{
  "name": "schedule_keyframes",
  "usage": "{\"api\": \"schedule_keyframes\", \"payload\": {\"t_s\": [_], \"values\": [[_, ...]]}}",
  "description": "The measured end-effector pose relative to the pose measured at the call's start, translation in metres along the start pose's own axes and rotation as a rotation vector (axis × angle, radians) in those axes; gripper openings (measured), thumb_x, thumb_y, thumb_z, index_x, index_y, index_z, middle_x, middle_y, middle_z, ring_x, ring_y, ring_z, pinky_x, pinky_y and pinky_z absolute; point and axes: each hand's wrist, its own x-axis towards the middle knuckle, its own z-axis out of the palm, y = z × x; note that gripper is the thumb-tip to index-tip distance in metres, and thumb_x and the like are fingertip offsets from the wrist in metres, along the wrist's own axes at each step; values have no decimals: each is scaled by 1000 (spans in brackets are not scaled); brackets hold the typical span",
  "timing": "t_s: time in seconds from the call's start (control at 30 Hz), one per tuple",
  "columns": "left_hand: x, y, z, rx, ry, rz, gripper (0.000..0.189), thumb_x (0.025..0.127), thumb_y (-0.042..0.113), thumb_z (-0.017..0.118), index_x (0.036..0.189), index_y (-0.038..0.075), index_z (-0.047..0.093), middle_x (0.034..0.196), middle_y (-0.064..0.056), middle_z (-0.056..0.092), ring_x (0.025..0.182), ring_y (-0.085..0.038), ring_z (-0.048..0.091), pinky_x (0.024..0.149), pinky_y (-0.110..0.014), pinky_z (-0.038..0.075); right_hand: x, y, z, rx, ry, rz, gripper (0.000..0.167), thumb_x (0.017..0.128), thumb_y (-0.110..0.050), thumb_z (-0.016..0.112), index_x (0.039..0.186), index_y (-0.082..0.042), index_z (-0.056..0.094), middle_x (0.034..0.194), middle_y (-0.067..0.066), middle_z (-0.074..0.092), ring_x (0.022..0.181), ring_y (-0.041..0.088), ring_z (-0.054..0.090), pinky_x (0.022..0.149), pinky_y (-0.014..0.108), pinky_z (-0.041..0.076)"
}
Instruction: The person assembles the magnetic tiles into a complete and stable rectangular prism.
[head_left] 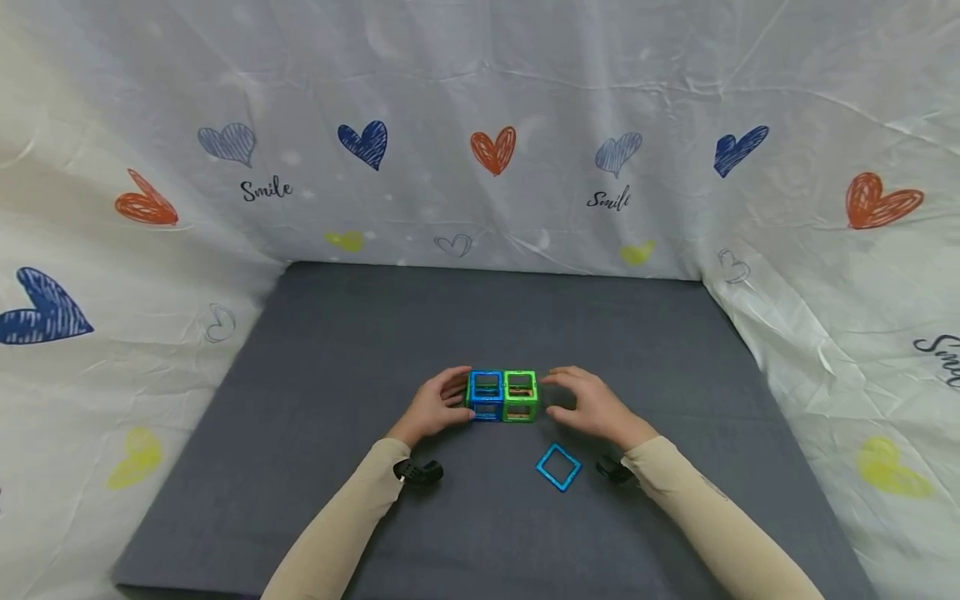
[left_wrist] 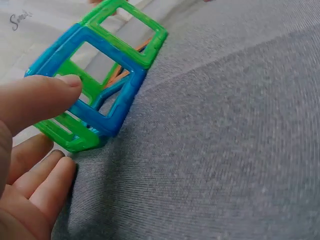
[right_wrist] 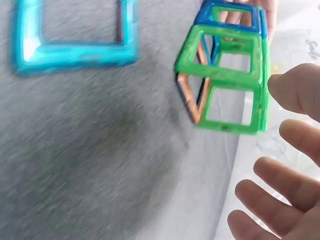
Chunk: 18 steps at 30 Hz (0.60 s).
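Observation:
A box-shaped structure of magnetic tiles [head_left: 503, 397] sits on the dark grey surface, its left half faced in blue frames and its right half in green. My left hand [head_left: 431, 407] holds its left end, thumb at the near corner and fingers towards the far side. In the left wrist view, the thumb [left_wrist: 55, 92] overlaps a blue frame. Orange tile edges [right_wrist: 190, 97] show low inside the structure in the right wrist view. Beside the green end is my right hand [head_left: 592, 406], fingers spread and holding nothing. A loose blue square tile [head_left: 558, 467] lies nearer me, left of the right wrist.
The dark grey tabletop [head_left: 337, 333] spreads around the structure. A white sheet [head_left: 480, 208] printed with hearts and the word Smile hangs behind it and along both sides. Each wrist wears a black strapped device [head_left: 418, 472].

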Motion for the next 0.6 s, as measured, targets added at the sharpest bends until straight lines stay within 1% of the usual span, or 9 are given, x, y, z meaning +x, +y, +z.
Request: {"api": "schedule_keyframes", "payload": {"t_s": [0.1, 0.27, 0.4, 0.5, 0.6], "values": [[-1, -1, 1, -36, 4, 1, 79, 84, 0, 79, 154, 3, 42, 155, -24, 47, 141, -40, 50, 112, -51, 46, -9, 5, -1, -10, 7, -6, 44, 89, -18, 76, 130, -4, 67, 136, 21, 63, 124, 39, 62, 99, 56, 54], [-1, -3, 2, -30, 10, 13, 80, 85, 4, 80, 155, 3, 41, 156, -24, 47, 142, -40, 49, 111, -53, 46, -25, 8, 0, -14, 25, 10, 44, 88, -17, 78, 128, -4, 68, 134, 19, 65, 124, 38, 63, 99, 56, 53], [1, -4, 2, -16, 16, 28, 79, 85, 4, 80, 154, 2, 42, 155, -23, 48, 142, -40, 49, 109, -54, 48, -38, 5, 3, -16, 8, 26, 43, 88, -19, 77, 128, -5, 69, 134, 18, 65, 123, 37, 63, 99, 55, 54], [2, -3, 1, -23, 7, 23, 77, 85, 1, 79, 153, -1, 42, 154, -25, 47, 142, -42, 49, 109, -55, 48, -46, 2, 6, -19, -6, 41, 42, 88, -19, 76, 127, -5, 69, 133, 17, 65, 122, 36, 64, 98, 54, 54], [4, -3, 1, -53, 7, 16, 77, 85, -2, 78, 153, -4, 41, 154, -27, 47, 141, -43, 49, 108, -54, 49, -53, 0, 10, -27, -19, 57, 40, 88, -20, 76, 125, -7, 70, 131, 15, 66, 120, 34, 65, 98, 52, 55]]}}
